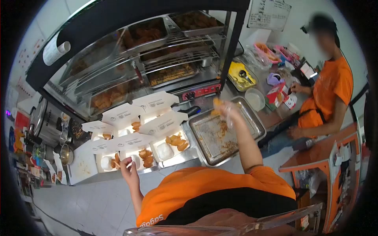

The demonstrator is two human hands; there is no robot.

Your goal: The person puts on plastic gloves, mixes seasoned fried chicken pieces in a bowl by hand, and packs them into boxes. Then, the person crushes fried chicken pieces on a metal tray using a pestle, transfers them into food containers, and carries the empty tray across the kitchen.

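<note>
My right hand (pixel 228 111), in a clear plastic glove, is raised over the metal tray (pixel 208 135). Its fingers are closed on a golden piece of fried chicken (pixel 216 105). Crumbs and brown residue lie on the tray's bottom. My left hand (pixel 129 168) is bare and hovers at the front edge of the open white food boxes, its fingers slightly bent and apart with nothing in them. Beside it, a box holds fried chicken pieces (pixel 146 158) and a white rice mound (pixel 134 160). A box (pixel 179 157) to the right has rice (pixel 164 151) and chicken too.
A glass warming cabinet (pixel 201 92) with trays of fried food stands behind the boxes. At right are a yellow-filled tray (pixel 241 76), a plastic tub (pixel 255 99) and a co-worker in an orange shirt (pixel 334 80). Metal bowls (pixel 67 154) and a large cooker (pixel 49 120) stand left.
</note>
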